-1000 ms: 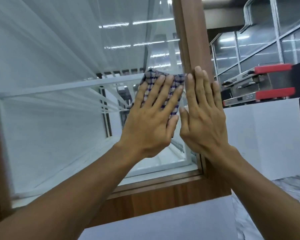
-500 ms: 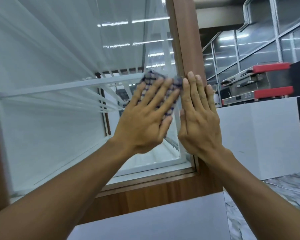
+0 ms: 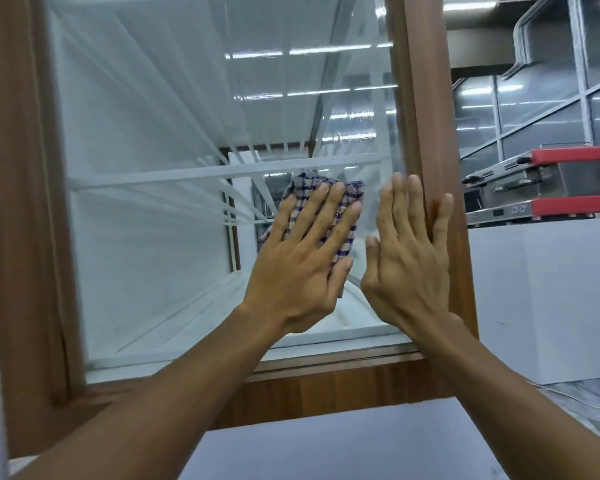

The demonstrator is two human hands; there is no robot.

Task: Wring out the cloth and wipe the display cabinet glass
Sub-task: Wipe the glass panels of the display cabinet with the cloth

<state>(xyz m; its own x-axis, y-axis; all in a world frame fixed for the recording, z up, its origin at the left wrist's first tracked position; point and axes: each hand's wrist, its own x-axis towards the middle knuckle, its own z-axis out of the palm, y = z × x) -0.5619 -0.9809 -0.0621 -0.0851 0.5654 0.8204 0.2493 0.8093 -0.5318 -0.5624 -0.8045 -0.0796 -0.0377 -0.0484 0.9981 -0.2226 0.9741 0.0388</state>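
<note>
**Two flat hands on the cabinet glass**

Both hands are raised against the display cabinet glass, side by side and just apart. The left hand lies flat over the checked cloth, fingers straight and slightly spread, pressing it to the pane. No finger curls round the fabric. The cloth, white with blue and brown checks, sits in the right half of the pane, just under the white shelf bar seen through the glass. Its edges show above the fingertips and below the thumb. The right hand is likewise flat, fingers straight and pointing up, holding nothing. Its palm is against the glass at the pane's right edge. The outer two fingers seem to lie on the wooden frame, though blur there makes the contact hard to judge. Beyond the frame, to the right, a steel appliance with red handles stands on a white counter.
</note>
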